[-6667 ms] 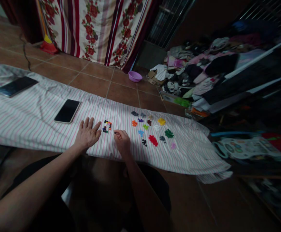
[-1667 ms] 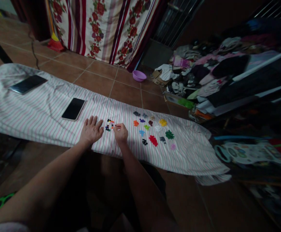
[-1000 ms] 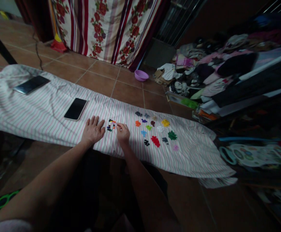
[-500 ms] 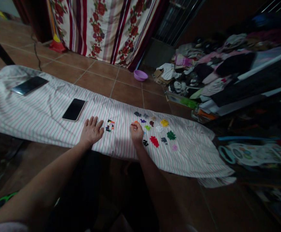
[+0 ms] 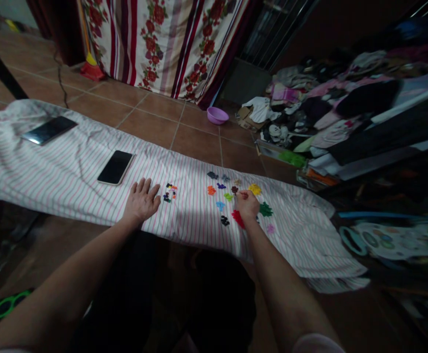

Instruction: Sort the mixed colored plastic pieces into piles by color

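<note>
My left hand lies flat with fingers spread on the striped cloth. Just right of it sits a small ring-like cluster of mixed-colour pieces. Over the sorted piles, my right hand has its fingertips pinched together; whatever is between them is too small to make out. By those fingertips is a dark brown pile, and a red pile is partly covered by the hand. Around it lie orange, light blue, black, yellow and green piles of tiny pieces.
A phone lies left of my left hand, and a dark tablet-like device farther left. On the tiled floor beyond stands a purple basin. Heaped clothes fill the back right.
My right hand has moved right, from beside the orange pile to the brown and white piles, uncovering the orange and light blue ones. The left hand stays flat; the view has shifted slightly.
</note>
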The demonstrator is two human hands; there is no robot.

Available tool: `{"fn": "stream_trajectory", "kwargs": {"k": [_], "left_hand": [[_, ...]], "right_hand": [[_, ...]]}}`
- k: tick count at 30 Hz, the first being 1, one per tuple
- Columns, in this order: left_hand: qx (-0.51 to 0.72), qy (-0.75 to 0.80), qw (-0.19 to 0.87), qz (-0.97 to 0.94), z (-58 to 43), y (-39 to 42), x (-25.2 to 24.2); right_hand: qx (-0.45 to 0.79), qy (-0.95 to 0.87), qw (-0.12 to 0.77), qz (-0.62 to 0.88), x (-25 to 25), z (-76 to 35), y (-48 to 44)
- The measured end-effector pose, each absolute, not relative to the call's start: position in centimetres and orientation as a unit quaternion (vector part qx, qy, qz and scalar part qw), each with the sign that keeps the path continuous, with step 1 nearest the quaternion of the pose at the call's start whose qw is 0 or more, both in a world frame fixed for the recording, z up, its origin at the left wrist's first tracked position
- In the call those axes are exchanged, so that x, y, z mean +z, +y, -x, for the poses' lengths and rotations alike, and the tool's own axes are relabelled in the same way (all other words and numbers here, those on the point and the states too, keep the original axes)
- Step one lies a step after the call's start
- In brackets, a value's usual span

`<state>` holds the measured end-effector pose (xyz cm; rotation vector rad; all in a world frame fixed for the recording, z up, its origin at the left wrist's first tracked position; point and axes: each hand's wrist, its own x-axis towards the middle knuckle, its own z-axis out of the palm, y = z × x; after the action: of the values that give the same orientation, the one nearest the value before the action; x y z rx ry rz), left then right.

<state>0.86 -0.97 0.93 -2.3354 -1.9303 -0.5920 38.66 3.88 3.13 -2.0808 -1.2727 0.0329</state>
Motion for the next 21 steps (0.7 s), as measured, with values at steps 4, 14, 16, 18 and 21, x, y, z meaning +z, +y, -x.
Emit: {"fn": "stream_trajectory", "kwargs": {"k": [4, 14, 16, 18, 21], "left_hand": [[-0.192, -0.625, 0.024, 0.756, -0.9, -0.9, 1.0], [-0.177, -0.631, 0.027, 0.755, -1.0, -0.9, 1.0], [-0.175, -0.631, 0.031, 0.755, -1.0, -0.9, 1.1], [-0.172, -0.631, 0.035, 0.756, -1.0, -0.9, 1.1], [-0.172, -0.631, 0.036, 0.756, -0.9, -0.9, 1.0]], "right_hand": [[0.004, -0.497, 0.327, 0.804, 2.8, -40.6, 5.2], [0.017, -0.555, 0.319, 0.768, 2.6, -41.8, 8.0], [0.019, -0.558, 0.313, 0.768, 2.5, -41.8, 8.5], [0.021, -0.563, 0.309, 0.766, 2.5, -41.8, 8.9], [0.026, -0.574, 0.295, 0.763, 2.4, -41.7, 9.2]]}}
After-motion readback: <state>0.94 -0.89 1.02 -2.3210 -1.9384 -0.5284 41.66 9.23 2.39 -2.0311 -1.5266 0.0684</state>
